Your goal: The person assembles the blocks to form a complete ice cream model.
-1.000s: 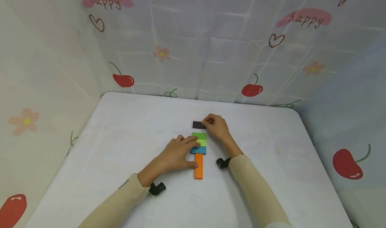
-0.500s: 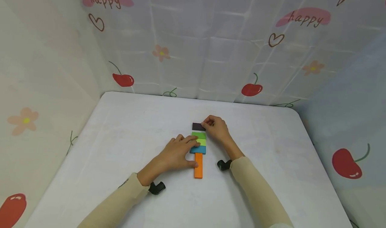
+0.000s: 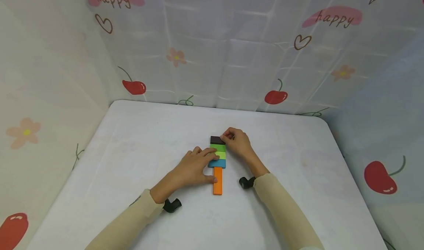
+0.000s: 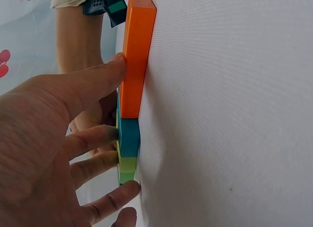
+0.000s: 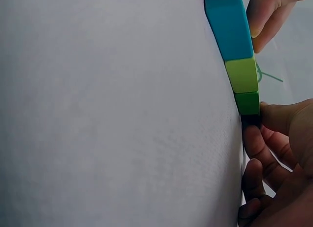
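A column of flat coloured blocks lies on the white table. Nearest the person is an upright-running orange block (image 3: pixel 217 185), then a crosswise blue block (image 3: pixel 216 163), a yellow-green block (image 3: pixel 222 155), a green block (image 3: pixel 217 147) and a black block (image 3: pixel 215 140) at the far end. My right hand (image 3: pixel 239 141) pinches the black block's right end between thumb and fingers. With fingers spread, my left hand (image 3: pixel 195 169) rests on the column: its thumb touches the orange block and fingertips lie on the blue and yellow-green blocks. In the right wrist view the black block is mostly hidden by fingers.
The white tabletop (image 3: pixel 149 139) stretches around the blocks on all sides. Behind it hangs a pale curtain (image 3: pixel 205 51) printed with cherries, flowers and "happy". A black wrist camera (image 3: pixel 172 205) sits under the left wrist, another black camera (image 3: pixel 246 182) beside the right.
My right hand has drawn the black block toward the person, and the gap between it and the green block has closed. The left hand has stayed in place.
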### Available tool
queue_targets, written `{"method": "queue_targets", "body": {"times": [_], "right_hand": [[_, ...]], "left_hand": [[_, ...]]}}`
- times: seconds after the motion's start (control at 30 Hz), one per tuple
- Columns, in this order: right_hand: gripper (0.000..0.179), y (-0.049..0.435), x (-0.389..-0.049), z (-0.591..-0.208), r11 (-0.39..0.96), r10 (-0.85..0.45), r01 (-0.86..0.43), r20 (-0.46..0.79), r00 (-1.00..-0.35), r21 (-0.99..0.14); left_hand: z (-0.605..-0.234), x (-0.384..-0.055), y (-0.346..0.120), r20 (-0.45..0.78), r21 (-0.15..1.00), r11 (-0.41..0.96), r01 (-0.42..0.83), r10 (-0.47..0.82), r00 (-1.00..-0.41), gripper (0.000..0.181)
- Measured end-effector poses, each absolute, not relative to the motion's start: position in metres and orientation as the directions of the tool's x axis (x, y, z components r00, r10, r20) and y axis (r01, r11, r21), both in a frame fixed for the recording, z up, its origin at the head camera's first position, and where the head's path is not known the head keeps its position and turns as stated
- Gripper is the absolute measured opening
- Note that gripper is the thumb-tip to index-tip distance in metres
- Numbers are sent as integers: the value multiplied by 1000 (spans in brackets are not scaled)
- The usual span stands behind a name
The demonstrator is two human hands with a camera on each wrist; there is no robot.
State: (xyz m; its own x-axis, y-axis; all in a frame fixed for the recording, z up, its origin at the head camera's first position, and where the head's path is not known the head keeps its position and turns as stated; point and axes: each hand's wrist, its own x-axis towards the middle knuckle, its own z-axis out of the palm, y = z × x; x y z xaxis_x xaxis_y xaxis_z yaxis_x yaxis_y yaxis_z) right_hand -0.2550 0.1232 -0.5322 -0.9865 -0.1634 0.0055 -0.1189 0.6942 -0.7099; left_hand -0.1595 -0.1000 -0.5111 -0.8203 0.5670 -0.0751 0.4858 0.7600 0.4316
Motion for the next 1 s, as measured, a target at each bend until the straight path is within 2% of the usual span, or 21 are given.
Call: {"method": "queue_targets", "body": {"times": [0.77, 1.0], "right_hand": [[16, 123, -250, -530, 705, -176, -133, 9, -984, -697], [31, 133, -248, -524, 727, -188, -108, -45, -981, -678]], "left_hand": [[-512, -162, -100, -90, 422, 765, 486, 569, -817, 74], [-514, -167, -96, -92, 427, 754, 500, 586, -805, 73]]}}
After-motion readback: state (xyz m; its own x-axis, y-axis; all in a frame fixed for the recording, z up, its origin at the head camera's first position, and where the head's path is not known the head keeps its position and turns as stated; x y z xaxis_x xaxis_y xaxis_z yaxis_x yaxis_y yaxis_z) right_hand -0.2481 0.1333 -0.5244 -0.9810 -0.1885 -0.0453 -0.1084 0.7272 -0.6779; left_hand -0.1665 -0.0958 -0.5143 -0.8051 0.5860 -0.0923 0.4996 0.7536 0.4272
